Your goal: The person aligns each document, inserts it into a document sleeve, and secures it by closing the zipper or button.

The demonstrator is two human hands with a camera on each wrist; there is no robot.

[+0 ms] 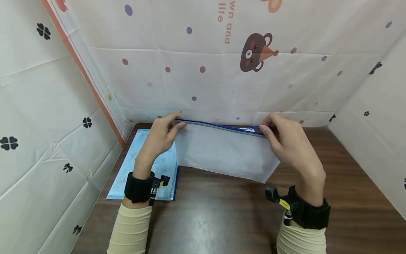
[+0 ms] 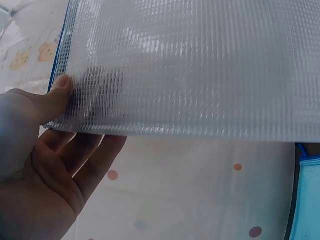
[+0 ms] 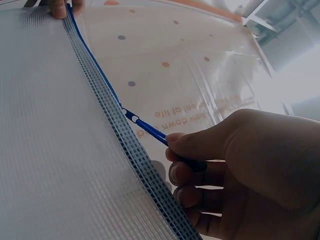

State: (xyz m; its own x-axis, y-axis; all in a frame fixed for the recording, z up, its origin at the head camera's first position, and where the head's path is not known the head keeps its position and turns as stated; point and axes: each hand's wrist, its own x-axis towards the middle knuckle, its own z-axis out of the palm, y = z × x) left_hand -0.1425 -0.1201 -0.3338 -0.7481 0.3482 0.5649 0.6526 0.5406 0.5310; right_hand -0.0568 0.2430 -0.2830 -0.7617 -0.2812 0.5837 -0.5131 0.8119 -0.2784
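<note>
A translucent white mesh zip pouch [image 1: 222, 151] with a blue zipper edge [image 1: 219, 126] is held up above the brown table [image 1: 222, 211]. My left hand [image 1: 163, 132] pinches its top left corner, thumb on the mesh [image 2: 60, 95]. My right hand [image 1: 282, 135] pinches the blue zipper strip at the top right [image 3: 172, 142], fingers curled round it. The pouch [image 3: 55, 150] hangs between both hands, its lower edge off the table. The mesh [image 2: 200, 70] fills most of the left wrist view.
A second, light blue document pouch [image 1: 146, 165] with papers inside lies flat on the table at the left, under my left wrist. Cloth walls with dots and a bear print [image 1: 253, 53] enclose the table on three sides.
</note>
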